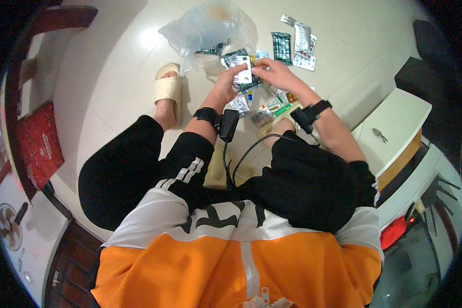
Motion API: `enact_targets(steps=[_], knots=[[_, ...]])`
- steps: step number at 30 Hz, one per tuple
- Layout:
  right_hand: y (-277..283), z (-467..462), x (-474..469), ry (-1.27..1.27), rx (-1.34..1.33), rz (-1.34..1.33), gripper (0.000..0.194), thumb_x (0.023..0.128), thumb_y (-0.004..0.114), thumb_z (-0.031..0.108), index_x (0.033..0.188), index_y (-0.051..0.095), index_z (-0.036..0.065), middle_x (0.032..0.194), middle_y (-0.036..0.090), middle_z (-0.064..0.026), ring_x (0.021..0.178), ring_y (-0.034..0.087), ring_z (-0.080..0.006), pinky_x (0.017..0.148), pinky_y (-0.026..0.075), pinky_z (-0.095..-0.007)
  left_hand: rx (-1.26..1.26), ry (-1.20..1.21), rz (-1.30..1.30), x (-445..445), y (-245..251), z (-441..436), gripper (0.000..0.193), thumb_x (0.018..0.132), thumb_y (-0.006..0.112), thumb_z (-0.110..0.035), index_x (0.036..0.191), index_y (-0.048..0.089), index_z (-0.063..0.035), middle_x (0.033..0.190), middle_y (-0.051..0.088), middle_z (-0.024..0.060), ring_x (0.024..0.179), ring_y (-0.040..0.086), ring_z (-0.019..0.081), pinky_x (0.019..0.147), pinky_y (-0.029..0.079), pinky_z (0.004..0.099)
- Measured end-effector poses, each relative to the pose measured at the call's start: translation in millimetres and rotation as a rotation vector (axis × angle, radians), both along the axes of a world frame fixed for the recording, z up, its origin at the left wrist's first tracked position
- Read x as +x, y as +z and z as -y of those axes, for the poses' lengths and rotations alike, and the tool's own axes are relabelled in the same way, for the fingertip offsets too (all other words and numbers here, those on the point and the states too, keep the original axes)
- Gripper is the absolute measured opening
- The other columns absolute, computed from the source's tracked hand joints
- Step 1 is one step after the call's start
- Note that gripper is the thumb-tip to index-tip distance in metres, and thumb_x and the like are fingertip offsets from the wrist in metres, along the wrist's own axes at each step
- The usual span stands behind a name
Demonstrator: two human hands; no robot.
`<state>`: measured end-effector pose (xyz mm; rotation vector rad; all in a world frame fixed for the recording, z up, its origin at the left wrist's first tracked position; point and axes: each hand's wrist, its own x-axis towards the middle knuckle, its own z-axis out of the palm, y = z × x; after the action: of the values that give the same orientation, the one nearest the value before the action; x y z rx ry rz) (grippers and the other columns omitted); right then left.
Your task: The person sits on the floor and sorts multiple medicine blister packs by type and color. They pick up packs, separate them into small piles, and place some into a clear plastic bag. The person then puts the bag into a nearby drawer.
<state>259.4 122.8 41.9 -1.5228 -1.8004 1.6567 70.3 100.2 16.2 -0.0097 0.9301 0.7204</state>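
My left hand (228,81) holds a silver blister pack (242,69) with its thumb on top, together with dark green patterned packets (250,85) beneath. My right hand (274,73) is close beside it, fingertips bent together at the pack's right edge; whether they pinch anything is unclear. A crumpled clear plastic bag (200,29) lies beyond my hands with a dark green packet (211,50) in or under it. Nearer my feet are a blister pack (240,106), a green-and-white tube (283,110) and several small packages.
On the floor at the upper right lie a dark green packet (281,48), a silver sachet (302,37) and blister packs (304,63). A slippered foot (168,89) is at left. A pale drawer cabinet (392,123) stands at right. A black cable (250,148) hangs between my wrists.
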Motion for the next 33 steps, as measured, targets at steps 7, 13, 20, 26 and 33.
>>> enact_targets(steps=[7,13,20,26,33], knots=[[19,-62,3,0.403,0.23,0.284,0.052,0.087,0.059,0.037,0.128,0.051,0.005,0.12,0.055,-0.0195,0.111,0.053,-0.0334,0.094,0.043,-0.0394,-0.043,0.369,-0.106,-36,-5,-37,0.018,0.085,0.057,-0.016,0.101,0.058,-0.0071,0.097,0.065,0.008,0.087,0.063,0.0245,0.084,0.05,0.0403],[-4,-86,-21,0.57,-0.104,0.285,0.046,0.084,0.063,0.036,0.117,0.061,0.004,0.117,0.055,-0.0178,0.11,0.052,-0.0314,0.095,0.041,-0.0385,-0.179,0.522,-0.203,-53,-16,-75,0.028,0.087,0.061,-0.023,0.112,0.056,-0.0098,0.108,0.063,0.007,0.095,0.061,0.0265,0.081,0.051,0.0431],[-18,-81,-36,0.403,0.193,0.174,0.063,0.083,0.062,0.041,0.129,0.048,0.0,0.129,0.051,-0.0205,0.119,0.049,-0.0329,0.101,0.039,-0.038,0.159,0.648,-0.07,-54,-7,-94,0.034,0.095,0.046,-0.021,0.124,0.047,-0.0029,0.13,0.049,0.0144,0.122,0.043,0.0309,0.104,0.036,0.0461],[-4,-92,-21,0.303,0.164,0.061,0.06,0.082,0.063,0.04,0.127,0.052,0.002,0.126,0.054,-0.021,0.118,0.051,-0.0334,0.1,0.039,-0.0373,0.097,0.513,-0.059,-53,-12,-98,0.031,0.095,0.045,-0.02,0.119,0.05,-0.0018,0.125,0.052,0.0137,0.12,0.045,0.0303,0.105,0.035,0.0432],[-2,-63,5,0.319,0.084,0.016,0.056,0.084,0.064,0.033,0.128,0.05,0.002,0.125,0.053,-0.019,0.109,0.054,-0.0285,0.093,0.044,-0.0355,0.498,0.047,-0.392,-69,-28,-109,0.028,0.094,0.043,-0.023,0.11,0.055,-0.0036,0.114,0.059,0.0108,0.106,0.055,0.0268,0.096,0.042,0.0392]])
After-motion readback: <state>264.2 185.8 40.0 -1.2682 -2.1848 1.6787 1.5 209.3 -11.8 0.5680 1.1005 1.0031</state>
